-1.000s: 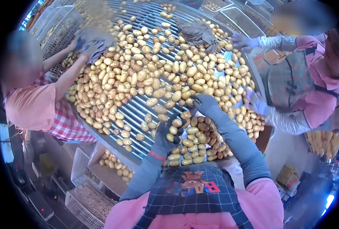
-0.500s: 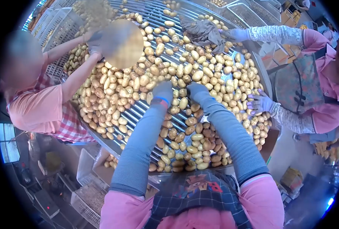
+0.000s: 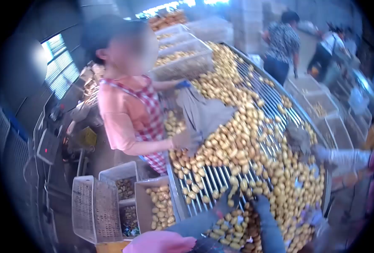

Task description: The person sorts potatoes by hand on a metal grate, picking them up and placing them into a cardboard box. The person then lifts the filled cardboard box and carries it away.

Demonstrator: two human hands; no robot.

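The roller bench (image 3: 220, 179) was still heaped with potatoes (image 3: 237, 139), too many to count, so most sorting seemed left. Three crates (image 3: 96, 208) stood beside it; one (image 3: 159, 204) was part filled with potatoes. Both gloved hands lay on the near pile: left hand (image 3: 225, 199), right hand (image 3: 260, 202). Their grip was too blurred to tell.

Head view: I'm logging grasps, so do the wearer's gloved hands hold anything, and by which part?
It cannot be told. The left hand and right hand, in dark gloves, rest among small yellow-brown potatoes on the metal roller table; blur hides any grip.
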